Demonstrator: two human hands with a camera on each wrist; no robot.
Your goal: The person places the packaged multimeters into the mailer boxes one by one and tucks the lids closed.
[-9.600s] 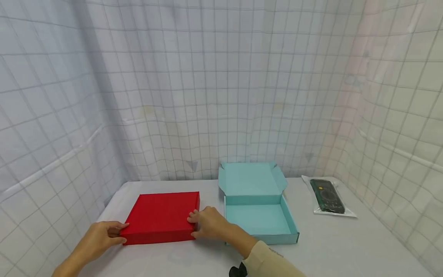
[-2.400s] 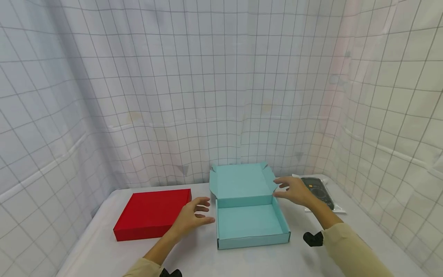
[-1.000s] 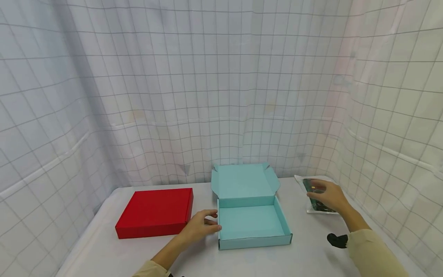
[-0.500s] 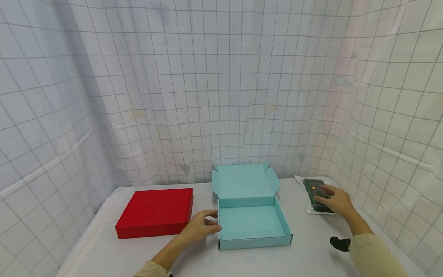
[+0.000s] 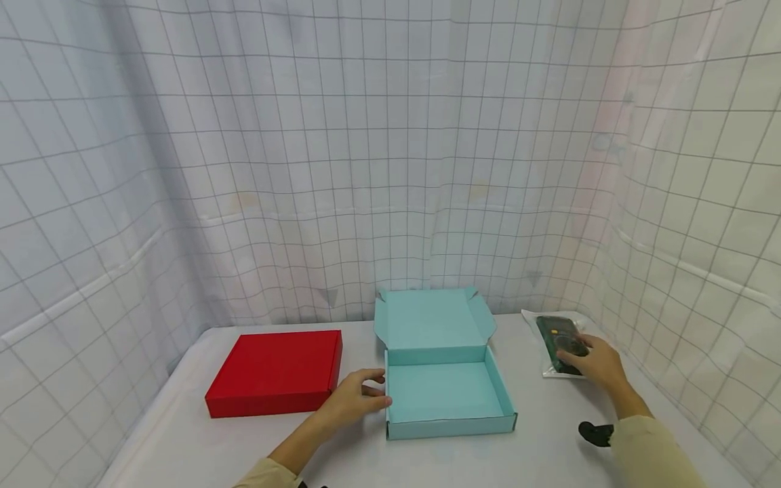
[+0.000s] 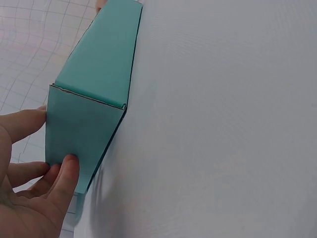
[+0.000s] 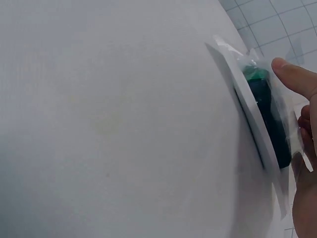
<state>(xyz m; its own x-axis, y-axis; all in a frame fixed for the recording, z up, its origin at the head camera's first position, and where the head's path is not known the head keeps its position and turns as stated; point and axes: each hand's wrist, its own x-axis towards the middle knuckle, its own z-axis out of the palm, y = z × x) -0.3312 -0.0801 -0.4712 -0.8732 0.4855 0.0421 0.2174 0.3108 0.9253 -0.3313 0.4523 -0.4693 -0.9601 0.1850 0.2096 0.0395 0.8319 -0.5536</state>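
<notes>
In the head view an open teal cardboard box (image 5: 451, 427) stands mid-table, its lid (image 5: 433, 318) folded back. My left hand (image 5: 352, 401) holds its left wall. The left wrist view has the thumb at the rim and one finger against the outer wall (image 6: 81, 129); some fingertips are behind the rim. At the right, a dark green multimeter (image 5: 556, 332) lies in a clear bag (image 5: 531, 322). Over its lower half is my right hand (image 5: 603, 366), thumb and fingers apart. The right wrist view has the thumb above the bagged multimeter (image 7: 272, 124); finger contact is unclear.
A closed red box (image 5: 274, 373) lies to the left of the teal one. White sheeting with a grid pattern (image 5: 415, 169) surrounds the white table (image 5: 476, 464) at the back and sides. The teal lid reaches near the rear sheeting.
Both hands left the red box. My left hand went to the teal box's left wall; my right went past its lid to the bagged multimeter, then slid toward its lower end, thumb and fingers lowering.
</notes>
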